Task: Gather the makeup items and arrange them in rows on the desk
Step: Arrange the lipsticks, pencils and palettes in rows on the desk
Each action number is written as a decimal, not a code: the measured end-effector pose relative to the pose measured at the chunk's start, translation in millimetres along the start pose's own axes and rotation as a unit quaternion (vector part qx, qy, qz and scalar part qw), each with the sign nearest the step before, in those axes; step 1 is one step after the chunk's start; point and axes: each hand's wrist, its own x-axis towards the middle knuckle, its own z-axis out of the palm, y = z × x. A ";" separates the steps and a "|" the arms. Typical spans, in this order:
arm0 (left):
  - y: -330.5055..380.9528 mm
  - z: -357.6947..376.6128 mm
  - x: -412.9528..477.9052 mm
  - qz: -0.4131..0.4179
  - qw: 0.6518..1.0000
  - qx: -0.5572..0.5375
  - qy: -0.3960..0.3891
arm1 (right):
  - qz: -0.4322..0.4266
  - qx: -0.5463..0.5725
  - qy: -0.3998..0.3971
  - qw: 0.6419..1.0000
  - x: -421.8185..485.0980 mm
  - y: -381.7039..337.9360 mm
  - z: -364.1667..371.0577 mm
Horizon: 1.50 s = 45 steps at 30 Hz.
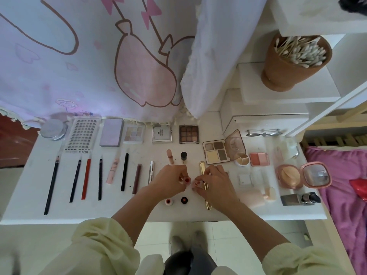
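Observation:
Makeup lies in rows on the white desk (23,201). The back row holds a silver jar (53,129), a lash tray (81,136), a lilac compact (111,135) and several palettes (189,134). Pencils (85,178) and tubes (137,178) lie side by side at the left. My left hand (170,180) is shut on a small pink lip tube (186,180) at the desk's middle. Close beside it, my right hand (214,182) pinches another small pink tube (196,183), next to a gold tube (204,175). Two small lip pots (169,201) stand near the front edge.
An open quad palette (216,153), a blush (259,159), an open pink powder compact (303,176), a pink bottle (254,197) and a grey foundation bottle (300,199) crowd the right side. A brown cup of cotton swabs (294,62) stands on white drawers. A curtain (99,56) hangs behind.

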 end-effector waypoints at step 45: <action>-16.7 -30.2 -53.3 -0.017 0.976 -0.107 0.191 | -0.022 -0.006 -0.020 1.000 -5.6 -17.0 -29.9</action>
